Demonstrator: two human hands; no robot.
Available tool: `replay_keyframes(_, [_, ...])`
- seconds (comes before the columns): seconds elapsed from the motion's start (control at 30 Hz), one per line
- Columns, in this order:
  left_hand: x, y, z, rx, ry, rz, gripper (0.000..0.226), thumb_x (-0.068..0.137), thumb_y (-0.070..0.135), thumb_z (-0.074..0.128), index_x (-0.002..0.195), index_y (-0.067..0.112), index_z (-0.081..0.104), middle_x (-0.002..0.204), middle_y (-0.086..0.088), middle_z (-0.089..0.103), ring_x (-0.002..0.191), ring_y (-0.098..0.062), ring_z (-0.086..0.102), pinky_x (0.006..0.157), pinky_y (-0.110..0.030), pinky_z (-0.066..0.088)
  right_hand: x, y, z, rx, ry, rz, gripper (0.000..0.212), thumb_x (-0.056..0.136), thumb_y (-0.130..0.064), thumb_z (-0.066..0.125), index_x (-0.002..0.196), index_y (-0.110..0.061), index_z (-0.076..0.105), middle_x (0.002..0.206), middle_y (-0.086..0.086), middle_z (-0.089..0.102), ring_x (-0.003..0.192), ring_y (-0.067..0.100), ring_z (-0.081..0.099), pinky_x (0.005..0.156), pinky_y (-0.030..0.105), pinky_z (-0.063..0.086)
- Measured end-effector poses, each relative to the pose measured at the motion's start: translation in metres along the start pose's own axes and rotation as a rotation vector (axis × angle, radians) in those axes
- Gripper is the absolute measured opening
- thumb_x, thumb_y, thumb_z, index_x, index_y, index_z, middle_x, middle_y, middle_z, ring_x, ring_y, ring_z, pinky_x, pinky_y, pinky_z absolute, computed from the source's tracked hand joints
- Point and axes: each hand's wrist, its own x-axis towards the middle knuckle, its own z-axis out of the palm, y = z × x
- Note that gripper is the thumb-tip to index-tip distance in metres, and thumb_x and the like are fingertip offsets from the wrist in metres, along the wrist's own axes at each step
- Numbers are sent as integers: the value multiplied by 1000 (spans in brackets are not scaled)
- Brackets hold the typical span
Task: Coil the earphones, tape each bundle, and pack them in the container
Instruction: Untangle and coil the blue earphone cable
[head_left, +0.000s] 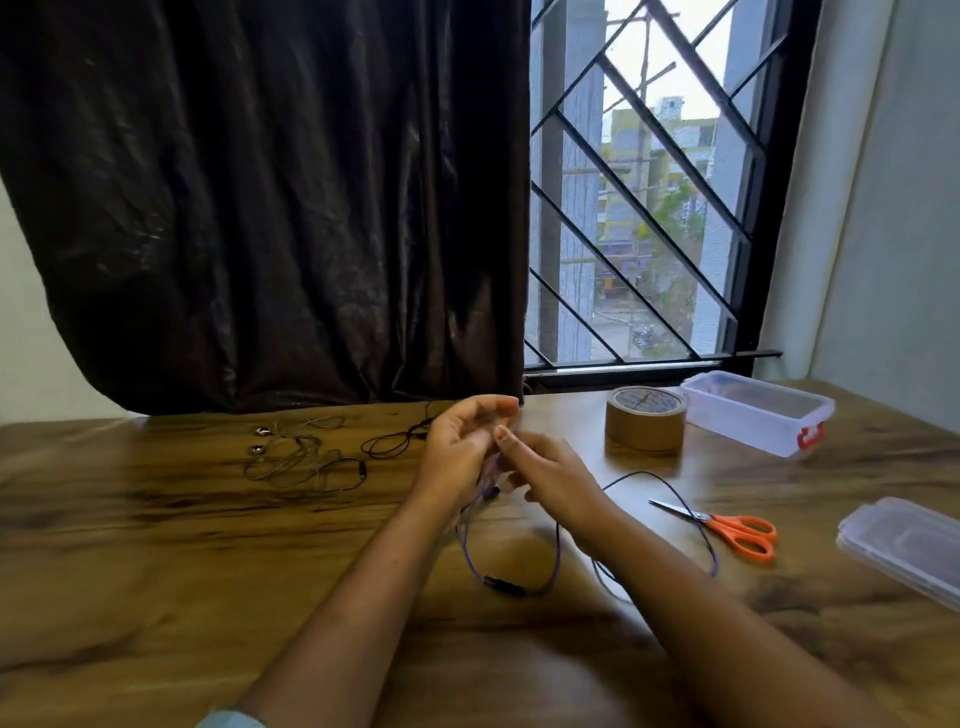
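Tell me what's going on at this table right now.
A person is winding a purple earphone cable between both hands: the left hand holds the gathered loops, the right hand feeds the cable. Two more earphones lie loose on the table. The tape roll, orange scissors, open container and its lid wait, untouched, on the right.

dark curtain (260, 208) – drawn left | window grille (639, 197) (buildings beyond) | wooden table (156, 545)
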Motion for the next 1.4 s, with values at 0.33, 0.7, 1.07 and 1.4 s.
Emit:
replay_keyframes(0.33, [10, 2, -23, -116, 491, 52, 30, 92, -3, 51, 116, 11, 62, 109, -2, 66, 81, -9, 69, 65, -18, 57, 8, 2, -30, 611, 317, 134, 33, 102, -27, 39, 81, -11, 59, 71, 4, 65, 49, 7, 55, 40, 14, 39])
replay_keyframes(0.7, [14, -4, -50, -193, 739, -10, 26, 89, -6, 54, 112, 3, 64, 100, -10, 67, 74, -14, 67, 56, -14, 54, 14, 17, -55, 766, 561, 193, 35, 104, -28, 33, 72, -17, 42, 58, 0, 39, 35, 4, 35, 35, 14, 29])
replay_keyframes(1.07, [12, -1, -44, -32, 673, 80, 16, 81, 10, 72, 91, 5, 61, 72, -7, 67, 60, -12, 66, 48, -16, 50, 14, 13, -53, 750, 585, 102, 33, 101, -27, 43, 72, -12, 49, 58, 1, 36, 37, 5, 42, 38, 16, 37])
replay_keyframes(1.4, [9, -5, -46, 122, 666, 91, 25, 80, 23, 72, 88, 13, 50, 67, -3, 59, 51, -11, 53, 46, -22, 45, 15, 17, -56, 784, 573, 100, 29, 100, -22, 44, 78, -9, 56, 55, 1, 48, 43, 4, 56, 43, 17, 48])
